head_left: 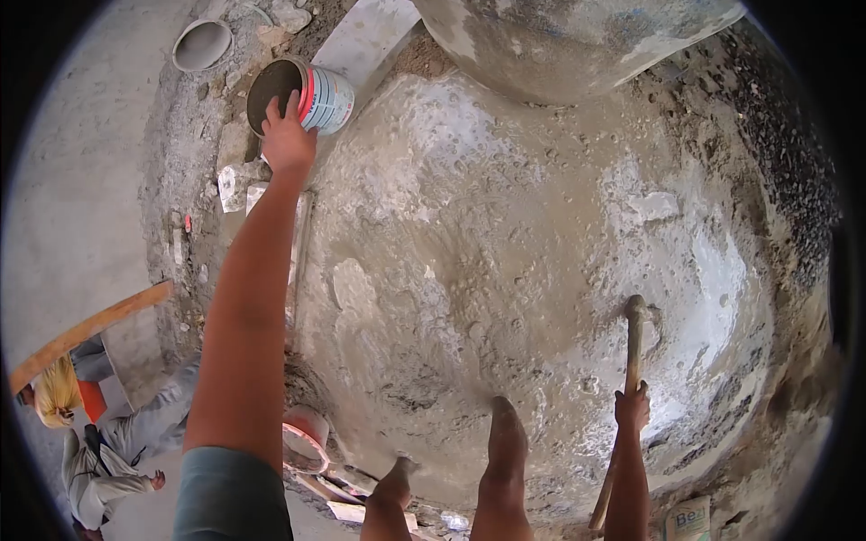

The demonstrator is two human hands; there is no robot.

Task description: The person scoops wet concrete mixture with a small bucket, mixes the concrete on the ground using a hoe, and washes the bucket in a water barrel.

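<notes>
At the upper left, my left hand (289, 135) grips the rim of a white and red bucket (329, 101), which lies tilted with its dark inside showing. My right hand (632, 408) is wrapped round the wooden handle (634, 352) of a hoe-like tool at the lower right. The head of the tool (637, 307) rests in wet grey mortar (505, 252). Two bare feet or lower legs (507, 442) stand in the mortar between my arms.
A large mortar-coated drum (577, 45) stands at the top. Dark gravel (789, 153) lies at the right. A second bucket (307, 439), a wooden plank (90, 334) and a person in grey clothes (108, 469) are at the lower left. A round pipe end (202, 46) sits at the upper left.
</notes>
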